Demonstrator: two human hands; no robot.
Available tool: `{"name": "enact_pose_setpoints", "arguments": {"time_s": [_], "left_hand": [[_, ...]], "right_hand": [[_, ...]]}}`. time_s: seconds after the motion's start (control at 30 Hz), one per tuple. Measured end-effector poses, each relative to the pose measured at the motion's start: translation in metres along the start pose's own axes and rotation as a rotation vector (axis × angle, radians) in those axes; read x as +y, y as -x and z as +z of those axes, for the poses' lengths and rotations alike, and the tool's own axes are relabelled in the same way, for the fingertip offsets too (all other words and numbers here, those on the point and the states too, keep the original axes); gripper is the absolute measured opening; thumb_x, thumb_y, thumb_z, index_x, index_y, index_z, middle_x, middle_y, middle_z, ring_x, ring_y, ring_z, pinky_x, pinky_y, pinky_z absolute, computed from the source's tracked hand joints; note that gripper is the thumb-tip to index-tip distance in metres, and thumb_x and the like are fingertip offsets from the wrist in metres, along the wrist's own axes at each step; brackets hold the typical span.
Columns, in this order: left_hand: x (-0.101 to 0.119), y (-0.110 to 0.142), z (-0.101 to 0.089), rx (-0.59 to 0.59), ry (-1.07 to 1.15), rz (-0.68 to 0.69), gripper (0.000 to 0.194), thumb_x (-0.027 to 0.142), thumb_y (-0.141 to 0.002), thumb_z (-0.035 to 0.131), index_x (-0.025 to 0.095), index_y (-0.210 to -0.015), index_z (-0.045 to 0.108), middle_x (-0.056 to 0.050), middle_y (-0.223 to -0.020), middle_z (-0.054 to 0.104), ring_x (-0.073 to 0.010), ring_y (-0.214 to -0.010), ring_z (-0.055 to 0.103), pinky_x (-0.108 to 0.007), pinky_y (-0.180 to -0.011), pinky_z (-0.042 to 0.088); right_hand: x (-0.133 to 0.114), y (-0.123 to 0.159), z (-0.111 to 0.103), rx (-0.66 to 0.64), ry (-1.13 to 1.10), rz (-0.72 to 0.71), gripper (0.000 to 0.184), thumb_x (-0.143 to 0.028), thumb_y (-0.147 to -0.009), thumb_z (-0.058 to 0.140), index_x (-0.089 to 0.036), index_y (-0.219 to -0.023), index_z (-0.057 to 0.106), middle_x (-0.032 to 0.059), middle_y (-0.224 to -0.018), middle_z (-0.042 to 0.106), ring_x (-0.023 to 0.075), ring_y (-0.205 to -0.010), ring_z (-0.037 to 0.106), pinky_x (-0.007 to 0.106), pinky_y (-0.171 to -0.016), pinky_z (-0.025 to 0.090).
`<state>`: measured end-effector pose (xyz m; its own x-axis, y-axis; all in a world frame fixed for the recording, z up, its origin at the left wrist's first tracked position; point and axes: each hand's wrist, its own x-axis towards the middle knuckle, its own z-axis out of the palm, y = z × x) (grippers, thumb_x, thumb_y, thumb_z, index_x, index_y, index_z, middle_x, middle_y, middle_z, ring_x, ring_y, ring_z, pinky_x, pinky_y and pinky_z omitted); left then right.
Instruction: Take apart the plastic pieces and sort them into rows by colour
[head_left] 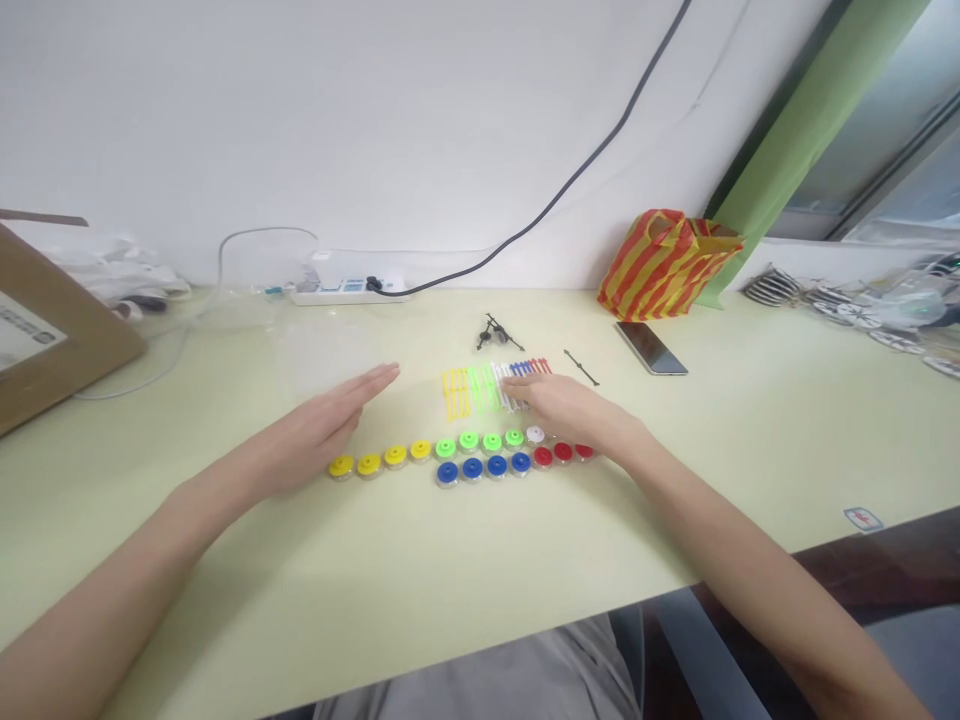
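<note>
My left hand (319, 430) rests on its edge at the left end of a row of yellow wheels (395, 457), fingers straight and together, nothing held. My right hand (570, 405) stretches flat over thin plastic rods, its fingertips over the white rods (498, 376). Yellow rods (456, 393), green rods (480, 388), blue rods (520, 369) and red rods (540, 366) lie side by side in colour groups. Green wheels (469, 441) and a white wheel (535, 435) continue the back row. In front sit blue wheels (472, 469) and red wheels (553, 455), partly hidden by my right wrist.
Black axle-like pieces (501, 335) and one black rod (582, 367) lie beyond. A phone (651, 348) and striped bag (667, 265) are at right. A power strip (349, 290) stands by the wall, a cardboard box (60, 340) at left. The table's front edge (480, 665) is near me.
</note>
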<state>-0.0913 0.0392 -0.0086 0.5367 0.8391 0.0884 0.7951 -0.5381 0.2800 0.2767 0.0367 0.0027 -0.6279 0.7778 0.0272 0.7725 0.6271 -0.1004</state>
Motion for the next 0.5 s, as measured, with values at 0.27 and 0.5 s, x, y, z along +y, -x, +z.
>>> {"name": "enact_pose_setpoints", "arguments": {"time_s": [0.27, 0.5], "left_hand": [[-0.0035, -0.0005, 0.0019, -0.023, -0.011, 0.004, 0.059, 0.042, -0.104, 0.026, 0.035, -0.163, 0.021, 0.01, -0.168, 0.021, -0.0231, -0.154, 0.03, -0.04, -0.13, 0.024], [-0.0036, -0.0013, 0.0007, -0.056, -0.001, -0.022, 0.059, 0.041, -0.104, 0.026, 0.037, -0.163, 0.018, 0.01, -0.168, 0.021, -0.0238, -0.154, 0.03, -0.043, -0.129, 0.024]], "right_hand": [[0.0, -0.0018, 0.0026, 0.007, 0.06, -0.014, 0.05, 0.004, -0.089, 0.041, -0.011, -0.131, 0.064, 0.0163, -0.147, 0.058, 0.0263, -0.131, 0.061, 0.039, -0.107, 0.049], [-0.0001, -0.0012, 0.0027, 0.03, 0.07, -0.029, 0.047, 0.004, -0.091, 0.041, -0.01, -0.129, 0.065, 0.0177, -0.144, 0.06, 0.0267, -0.129, 0.061, 0.039, -0.105, 0.051]]}}
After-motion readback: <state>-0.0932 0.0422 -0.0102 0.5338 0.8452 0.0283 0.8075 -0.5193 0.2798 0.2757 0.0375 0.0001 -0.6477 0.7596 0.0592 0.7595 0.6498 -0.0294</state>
